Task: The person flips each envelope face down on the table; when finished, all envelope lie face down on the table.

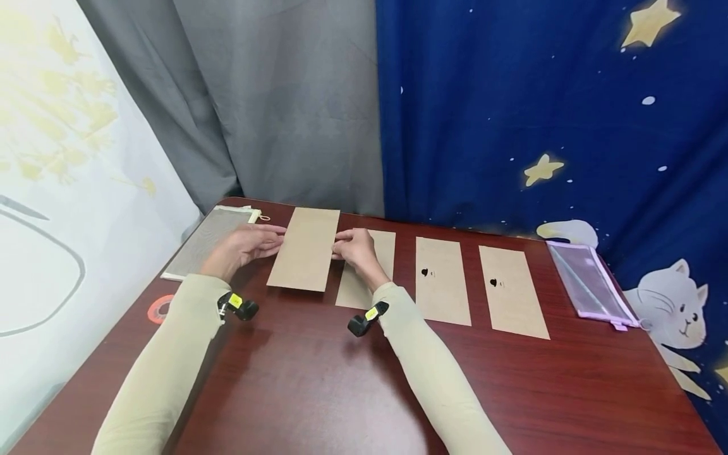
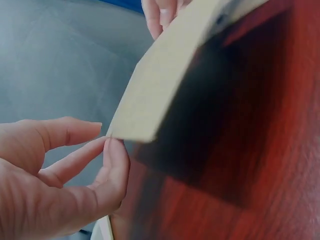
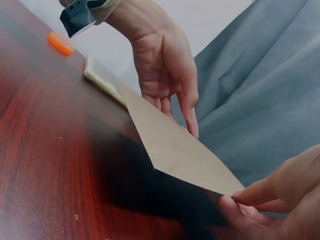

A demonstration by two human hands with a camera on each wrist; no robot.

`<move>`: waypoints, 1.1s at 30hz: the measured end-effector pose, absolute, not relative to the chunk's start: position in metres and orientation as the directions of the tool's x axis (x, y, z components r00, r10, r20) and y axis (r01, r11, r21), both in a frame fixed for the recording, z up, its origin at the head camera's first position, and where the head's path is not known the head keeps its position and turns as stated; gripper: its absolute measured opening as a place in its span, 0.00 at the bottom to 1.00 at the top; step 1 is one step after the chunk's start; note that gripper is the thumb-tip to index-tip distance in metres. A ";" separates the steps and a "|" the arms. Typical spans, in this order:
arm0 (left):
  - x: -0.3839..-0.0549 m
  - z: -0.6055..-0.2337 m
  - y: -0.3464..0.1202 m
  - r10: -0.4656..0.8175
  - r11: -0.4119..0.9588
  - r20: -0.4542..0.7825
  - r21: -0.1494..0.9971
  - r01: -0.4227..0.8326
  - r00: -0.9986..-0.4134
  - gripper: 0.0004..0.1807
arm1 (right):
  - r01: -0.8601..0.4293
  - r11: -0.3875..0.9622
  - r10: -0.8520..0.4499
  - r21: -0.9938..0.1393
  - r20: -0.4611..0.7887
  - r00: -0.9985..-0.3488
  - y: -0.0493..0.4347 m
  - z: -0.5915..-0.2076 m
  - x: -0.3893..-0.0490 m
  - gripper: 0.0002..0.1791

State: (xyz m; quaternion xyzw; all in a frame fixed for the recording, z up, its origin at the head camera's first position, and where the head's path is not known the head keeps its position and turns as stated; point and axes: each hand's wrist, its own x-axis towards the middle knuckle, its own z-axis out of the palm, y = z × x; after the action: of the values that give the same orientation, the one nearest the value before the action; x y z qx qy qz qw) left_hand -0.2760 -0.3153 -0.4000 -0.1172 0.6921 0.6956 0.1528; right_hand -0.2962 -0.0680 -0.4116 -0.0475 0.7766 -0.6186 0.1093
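Noted on the dark red table, right of the work: three flat brown sheets in a spaced row; nearest, a partly covered sheet, upper left portion obstructed by the right hand; further along, apart from both hands, a middle printed sheet and an outer printed sheet, each with a small black mark; near the left edge, an orange ring, partly hidden by the left sleeve; at both wrists, black yellow-labelled devices; behind the table, a grey curtain and a blue curtain with stars and a white cat; far left, white fabric with yellow print.

Containers: at the far left corner, a flat grey mesh pouch, partly overlapped by the left arm, contents not discernible; at the right end, a flat lilac mesh pouch, crossed by a pale diagonal line, unable to tell if inside or on the surface.

Between both hands: a raised brown sheet, plain face visible, tilted above the table, shadow below; at its right edge, right thumb and finger closed in a pinch; at its left edge, left hand with fingers loosely extended, fingertips touching, thumb apart.
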 end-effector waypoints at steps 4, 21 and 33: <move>-0.277 -0.408 -0.316 0.023 0.095 -0.380 0.921 -0.377 -0.925 0.31 | 0.073 0.324 -0.214 -0.943 -0.148 -0.966 -0.076 -0.419 -0.297 0.18; -0.286 -0.420 -0.316 -0.011 0.341 -0.344 0.882 -0.327 -0.939 0.29 | -0.069 0.535 -0.255 -0.842 -0.083 -0.963 -0.082 -0.429 -0.301 0.19; -0.288 -0.415 -0.301 -0.086 0.710 -0.162 0.682 -0.175 -0.983 0.23 | -0.100 0.798 -0.232 -0.595 -0.150 -0.961 -0.104 -0.420 -0.310 0.28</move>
State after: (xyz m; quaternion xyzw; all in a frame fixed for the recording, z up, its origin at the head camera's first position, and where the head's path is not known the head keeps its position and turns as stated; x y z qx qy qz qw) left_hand -0.2876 -0.3006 -0.4146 -0.0705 0.9227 0.3743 0.0594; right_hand -0.3101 -0.1036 -0.4200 -0.0881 0.9419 -0.3055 0.1081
